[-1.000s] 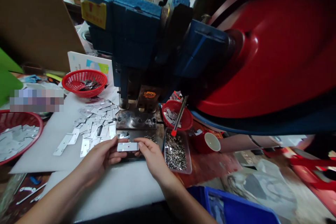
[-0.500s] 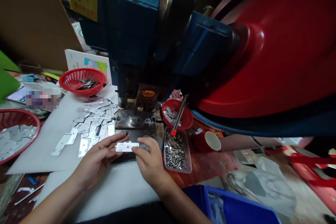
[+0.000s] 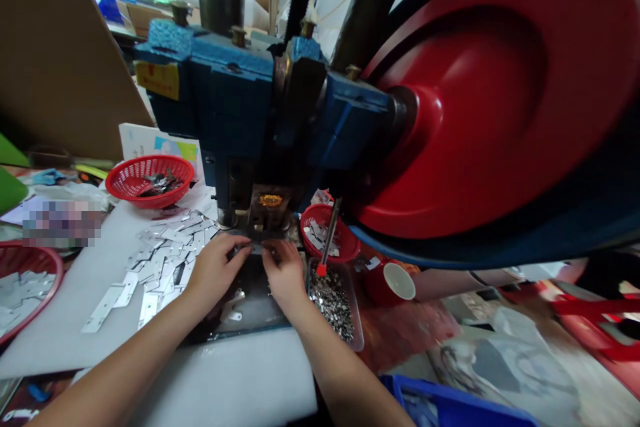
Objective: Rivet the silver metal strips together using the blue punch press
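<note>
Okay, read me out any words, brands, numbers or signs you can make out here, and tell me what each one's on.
No text can be read with certainty.
Yellow label on the blue machine: red marks, too blurred.
White card behind a red basket: faint print, too small and blurred.
Orange patch low on the machine: no legible characters.

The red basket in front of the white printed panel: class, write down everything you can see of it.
The red basket is round and shallow, apparently plastic, with a plain rim and rows of openings in its wall. It sits upright, holding a small jumble of thin, dark and silvery pieces. The white printed panel rises behind it; loose flat plates lie nearer the camera. Neither hand touches it.
</note>
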{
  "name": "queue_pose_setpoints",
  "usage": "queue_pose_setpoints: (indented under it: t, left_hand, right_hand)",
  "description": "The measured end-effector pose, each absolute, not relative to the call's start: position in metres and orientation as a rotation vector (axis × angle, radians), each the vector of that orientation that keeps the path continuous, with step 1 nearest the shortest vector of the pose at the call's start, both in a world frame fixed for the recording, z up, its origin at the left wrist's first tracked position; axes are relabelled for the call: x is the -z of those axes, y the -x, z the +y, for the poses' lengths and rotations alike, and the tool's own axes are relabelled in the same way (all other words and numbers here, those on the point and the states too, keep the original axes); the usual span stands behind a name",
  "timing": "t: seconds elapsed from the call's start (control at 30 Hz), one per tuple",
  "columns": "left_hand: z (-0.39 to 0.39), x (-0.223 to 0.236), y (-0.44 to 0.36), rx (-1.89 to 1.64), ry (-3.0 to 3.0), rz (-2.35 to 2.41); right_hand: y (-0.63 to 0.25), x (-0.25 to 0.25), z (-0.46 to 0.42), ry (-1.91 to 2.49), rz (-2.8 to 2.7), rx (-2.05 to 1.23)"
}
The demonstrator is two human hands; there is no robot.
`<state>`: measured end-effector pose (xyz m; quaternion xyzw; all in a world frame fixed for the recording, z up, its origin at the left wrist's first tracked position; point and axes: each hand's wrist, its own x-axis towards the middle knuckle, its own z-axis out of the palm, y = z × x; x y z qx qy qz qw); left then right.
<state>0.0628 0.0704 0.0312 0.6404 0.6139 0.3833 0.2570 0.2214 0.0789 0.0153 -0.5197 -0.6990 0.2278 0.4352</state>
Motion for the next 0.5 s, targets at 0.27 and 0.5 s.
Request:
queue_pose_setpoints:
  t: [0.27,0.5]
  left_hand:
    - [0.120,-0.010,-0.067,-1.025,-1.669,1.640]
    - [0.123,-0.009,-0.069,-0.954,-1.606,1.510]
  right_hand:
    - [-0.215,-0.007,0.126,1.454,-1.664,-0.600]
    - [-0.211,-0.003,0.131,1.406,-1.680,-0.652]
